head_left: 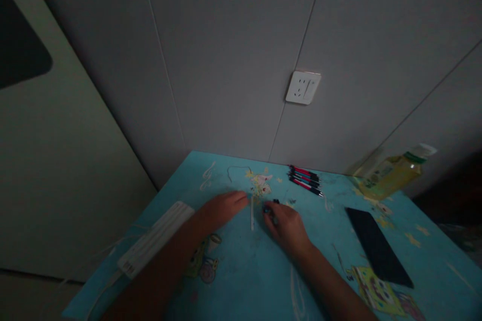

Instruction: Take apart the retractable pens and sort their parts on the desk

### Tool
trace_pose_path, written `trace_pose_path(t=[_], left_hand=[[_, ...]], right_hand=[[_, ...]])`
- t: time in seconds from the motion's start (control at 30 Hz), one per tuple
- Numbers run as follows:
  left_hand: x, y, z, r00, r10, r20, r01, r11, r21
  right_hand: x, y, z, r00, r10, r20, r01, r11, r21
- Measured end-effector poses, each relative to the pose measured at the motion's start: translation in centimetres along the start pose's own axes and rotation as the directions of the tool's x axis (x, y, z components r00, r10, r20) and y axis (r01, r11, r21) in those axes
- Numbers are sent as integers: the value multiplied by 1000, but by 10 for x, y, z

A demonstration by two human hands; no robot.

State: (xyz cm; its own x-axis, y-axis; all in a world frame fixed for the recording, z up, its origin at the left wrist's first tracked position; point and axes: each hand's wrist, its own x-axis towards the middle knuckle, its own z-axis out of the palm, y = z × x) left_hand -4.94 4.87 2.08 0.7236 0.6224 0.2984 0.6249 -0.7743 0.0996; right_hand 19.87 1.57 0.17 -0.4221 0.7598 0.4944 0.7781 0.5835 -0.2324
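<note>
On the blue patterned table [241, 261], a thin pale rod [252, 213] lies upright in the picture between my two hands. My left hand [229, 205] rests just left of the rod's upper end, palm down, and what its fingers hold, if anything, is hidden. To the right of the rod, my right hand [283, 220] has its fingers closed round small dark parts [267, 208], too dim to make out. Several red, blue and black pens [305, 179] lie side by side near the wall, beyond my right hand.
A white power strip [156, 238] with a cable lies left of my left forearm. At the right are a dark flat tablet-like object [378, 246] and a bottle of yellow liquid [391, 175]. A wall socket [303, 88] is above the table.
</note>
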Motion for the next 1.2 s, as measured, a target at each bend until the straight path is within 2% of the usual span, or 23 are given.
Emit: trace_pose_path(t=[0.13, 0.23, 0.37, 0.5, 0.77, 0.87, 0.93, 1.03, 1.1, 1.17, 1.2], left_hand=[[1, 2, 1, 997, -21, 72, 16, 997, 72], [-1, 2, 2, 993, -41, 108, 34, 997, 70], [-6, 1, 6, 991, -20, 129, 21, 1000, 0], [-10, -2, 9, 988, -40, 152, 46, 998, -42], [-12, -9, 5, 973, -105, 207, 129, 986, -109], [-10, -7, 0, 967, -129, 220, 154, 983, -101], [-8, -3, -3, 967, -148, 206, 168, 982, -84], [-5, 3, -2, 974, -150, 169, 164, 984, -71], [-5, 4, 2, 979, -133, 157, 149, 985, -90], [-6, 3, 7, 980, -122, 156, 142, 981, -128], [-7, 1, 9, 981, -119, 156, 143, 978, -151]], right_hand=[[18, -1, 7, 981, -156, 114, 176, 965, -195], [32, -3, 14, 951, -240, 196, 284, 927, -243], [47, -9, 20, 916, -301, 266, 367, 895, -252], [53, -14, 25, 896, -326, 303, 400, 888, -227], [51, -22, 36, 896, -302, 326, 380, 900, -211], [50, -25, 33, 907, -272, 321, 339, 925, -174], [48, -16, 24, 933, -211, 290, 270, 945, -182], [38, 21, 3, 981, 23, 194, 36, 955, -296], [25, 57, -14, 964, 236, 121, -166, 892, -420], [7, 94, -29, 899, 438, 16, -358, 754, -550], [-2, 109, -36, 875, 485, -17, -406, 712, -572]])
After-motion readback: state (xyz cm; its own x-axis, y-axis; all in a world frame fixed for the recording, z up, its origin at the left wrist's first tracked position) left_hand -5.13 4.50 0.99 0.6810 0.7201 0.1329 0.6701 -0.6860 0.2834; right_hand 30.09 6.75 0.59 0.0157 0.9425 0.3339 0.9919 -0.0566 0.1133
